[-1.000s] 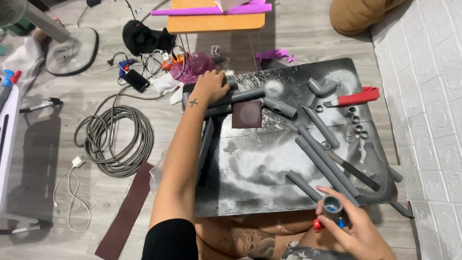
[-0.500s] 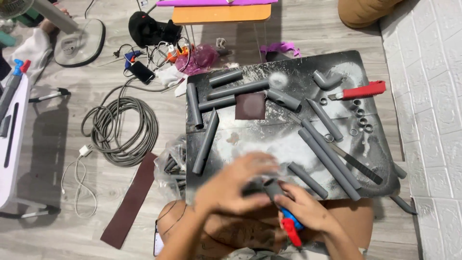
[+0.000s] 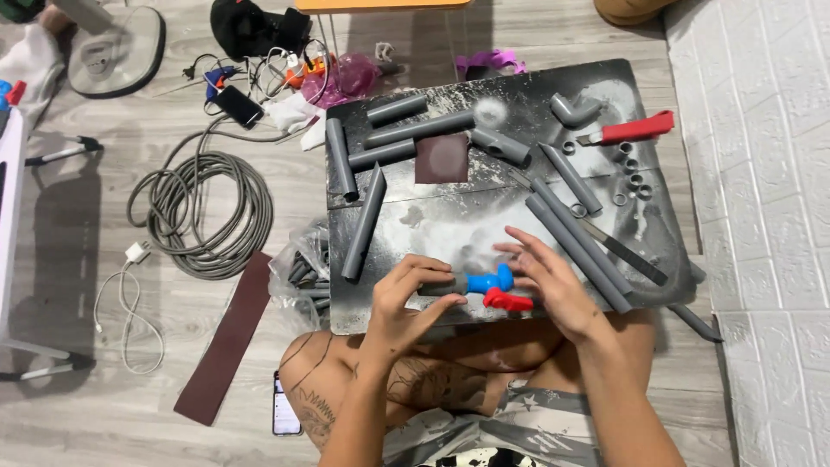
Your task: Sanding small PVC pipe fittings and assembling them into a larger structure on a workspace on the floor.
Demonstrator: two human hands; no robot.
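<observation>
Left hand (image 3: 413, 298): low centre of the frame, fingers curled shut around a short grey pipe (image 3: 439, 286).
Right hand (image 3: 545, 281): just right of it, fingers spread open, palm against the valve's red handle (image 3: 507, 300).
Blue valve (image 3: 489, 281): between both hands, joined to the pipe's end.
Board (image 3: 450, 216): dark, dusty, strewn with grey pipes.
Hose coil (image 3: 203, 214): left, on the floor.

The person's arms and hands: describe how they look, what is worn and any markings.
Both arms are bare, with no sleeves, gloves, watch or rings that can be made out. The left hand has small dark tattoo marks near the wrist and on the back of the hand. The right hand and its forearm show no markings from this view. Below the arms are patterned grey shorts.
</observation>
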